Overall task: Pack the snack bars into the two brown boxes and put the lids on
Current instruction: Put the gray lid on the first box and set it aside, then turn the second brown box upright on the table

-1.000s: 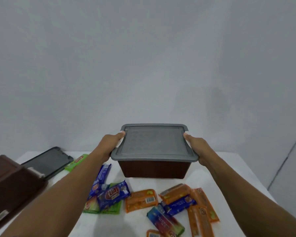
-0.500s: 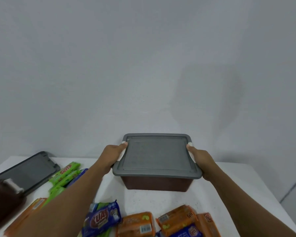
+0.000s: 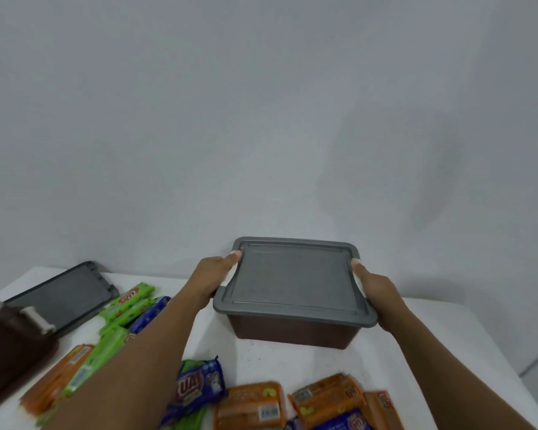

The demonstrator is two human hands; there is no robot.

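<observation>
White desk [image 3: 416, 352], bare wall. By its far edge sits the lidded brown box [image 3: 295, 332] — left hand [image 3: 210, 279] and right hand [image 3: 378, 290] grip the grey lid [image 3: 294, 279] by its sides, maybe to open it for the snack bars [image 3: 249, 408].

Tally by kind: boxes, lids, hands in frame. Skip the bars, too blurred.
Brown boxes: 2 (centre box, left-edge box)
Grey lids: 2 (fitted lid on the centre box, loose lid on the table)
Hands: 2 (left hand, right hand)
Total: 6
</observation>
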